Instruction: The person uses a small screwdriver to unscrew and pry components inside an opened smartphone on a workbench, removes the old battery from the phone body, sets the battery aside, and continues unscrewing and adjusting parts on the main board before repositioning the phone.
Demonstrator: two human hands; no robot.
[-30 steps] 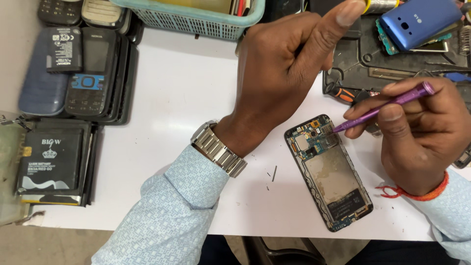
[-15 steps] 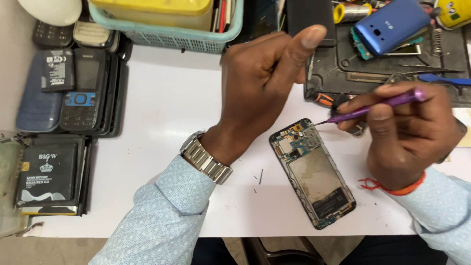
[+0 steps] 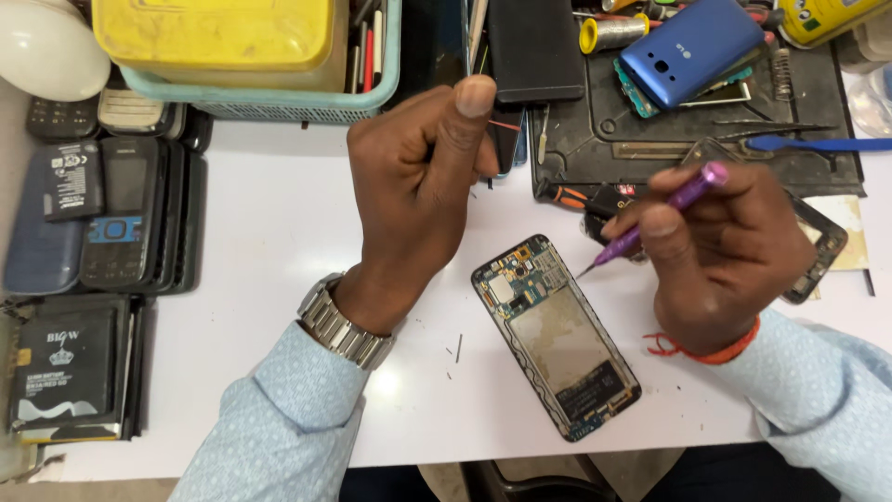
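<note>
An opened phone [image 3: 556, 336] lies flat on the white desk [image 3: 260, 242], its back cover off so that the inside shows — a green and blue circuit board with small metal shields at the upper end, a bare tan battery bay in the middle and a dark labelled patch near the lower end, all framed by a thin dark rim. It sits slanted, upper end toward the top left, lower end toward the desk's near edge. The right hand [image 3: 720, 256] is closed around a purple screwdriver [image 3: 650, 226], pinched between thumb and fingers, and the thin metal tip points down-left to just beside the phone's upper right edge; whether the tip touches the rim cannot be told. The left hand [image 3: 418, 186] is raised above the desk to the upper left of the phone, fingers curled loosely inward with the thumb standing up, and it holds nothing that can be seen. A metal wristwatch [image 3: 342, 321] sits on that wrist. Two tiny screws [image 3: 455, 351] lie on the desk just left of the phone. Behind the right hand a dark work mat [image 3: 604, 139] carries a blue phone cover [image 3: 692, 48], and a stack of old phones [image 3: 102, 228] stands well apart at the far left.
</note>
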